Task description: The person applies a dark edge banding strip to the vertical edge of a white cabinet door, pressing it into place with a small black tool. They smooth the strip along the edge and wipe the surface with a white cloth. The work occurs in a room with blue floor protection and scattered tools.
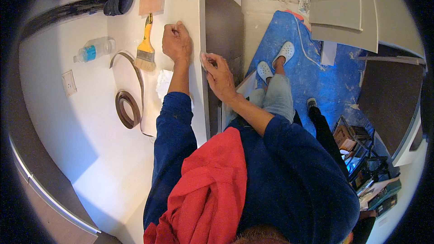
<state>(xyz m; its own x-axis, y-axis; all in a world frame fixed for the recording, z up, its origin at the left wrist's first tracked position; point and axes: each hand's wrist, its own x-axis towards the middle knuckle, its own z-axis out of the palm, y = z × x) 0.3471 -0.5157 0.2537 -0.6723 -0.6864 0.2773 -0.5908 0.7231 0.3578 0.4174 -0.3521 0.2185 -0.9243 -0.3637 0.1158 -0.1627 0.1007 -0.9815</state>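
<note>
- White surface (181, 0), left to centre: bears your materials; its long edge runs between your hands.
- Brown strip coil (119, 109), left of centre: laid loose, probably for reach.
- Right hand (220, 76), centre: thumb and fingertips pinched at that edge; contents unclear.
- Left hand (176, 43), upper centre: fist, perhaps bracing you; contents unclear.
- Bottle (100, 46), upper left: blue label (89, 53) unreadable.

Room under renovation, looks like — blue floor covering (323, 90) with pale stains, loose boards (337, 14). Paintbrush (145, 49), wall outlet (69, 83) too.
</note>
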